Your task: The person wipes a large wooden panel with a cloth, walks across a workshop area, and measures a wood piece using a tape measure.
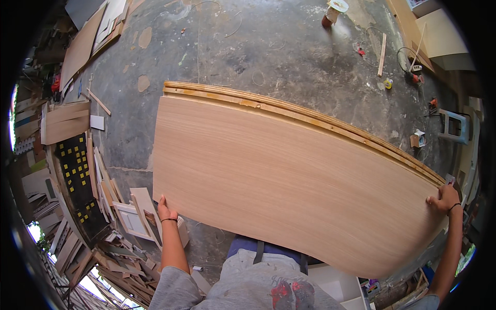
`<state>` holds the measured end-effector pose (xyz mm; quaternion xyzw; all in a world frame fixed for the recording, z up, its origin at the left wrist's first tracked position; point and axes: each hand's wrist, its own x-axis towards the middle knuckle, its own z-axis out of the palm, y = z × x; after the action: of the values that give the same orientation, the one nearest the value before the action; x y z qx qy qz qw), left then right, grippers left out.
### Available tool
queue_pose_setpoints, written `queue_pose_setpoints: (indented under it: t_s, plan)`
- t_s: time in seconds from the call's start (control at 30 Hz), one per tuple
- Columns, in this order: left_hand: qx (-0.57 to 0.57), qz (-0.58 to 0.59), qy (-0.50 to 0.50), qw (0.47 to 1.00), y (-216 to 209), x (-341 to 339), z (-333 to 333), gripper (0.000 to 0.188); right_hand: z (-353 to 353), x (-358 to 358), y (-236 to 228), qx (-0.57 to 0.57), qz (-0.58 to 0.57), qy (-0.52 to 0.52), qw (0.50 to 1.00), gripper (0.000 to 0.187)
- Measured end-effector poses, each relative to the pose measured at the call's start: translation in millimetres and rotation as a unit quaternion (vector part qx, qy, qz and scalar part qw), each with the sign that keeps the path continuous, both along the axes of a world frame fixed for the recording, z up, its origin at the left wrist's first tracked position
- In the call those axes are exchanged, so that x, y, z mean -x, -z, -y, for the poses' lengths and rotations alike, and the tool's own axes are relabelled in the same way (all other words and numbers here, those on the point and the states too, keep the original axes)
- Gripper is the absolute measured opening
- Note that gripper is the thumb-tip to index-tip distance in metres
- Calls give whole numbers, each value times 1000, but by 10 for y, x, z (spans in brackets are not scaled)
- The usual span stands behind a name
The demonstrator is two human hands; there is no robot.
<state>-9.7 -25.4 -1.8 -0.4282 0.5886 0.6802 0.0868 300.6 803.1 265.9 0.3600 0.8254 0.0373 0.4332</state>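
You have a large wooden panel in front of you, pale tan with fine grain running along its length. It lies nearly flat, held up above the concrete floor, spanning from your left to your right. Its broad smooth face is up. Along the far long edge runs a darker strip of layered wood, rough and chipped in places.

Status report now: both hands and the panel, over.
Left hand grips the panel at its left edge. Right hand grips the right edge. Wood scraps on the floor, lower left.
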Motion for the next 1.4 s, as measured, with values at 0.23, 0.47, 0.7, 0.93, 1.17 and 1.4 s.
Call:
queue_pose_setpoints:
  t_s: [0.23,0.47,0.7,0.93,1.17,1.4]
  plan:
    - [-30,16,-16,999,-71,7,-86,38,-126,-24,146,3,1,-7,1000,52]
    - [-18,10,-8,1000,77,-25,89,37,-246,-200,246,5,1,-5,1000,54]
    - [-6,13,-11,1000,23,-31,48,37,-238,-181,298,12,12,16,1000,50]
    - [-14,4,13,1000,69,0,138,39,-263,-279,327,31,-21,-25,999,51]
    - [-5,41,-19,999,0,-5,86,40,-64,156,190,47,46,16,998,56]
    - [-32,37,-6,999,36,36,200,38,22,216,230,58,47,42,996,59]
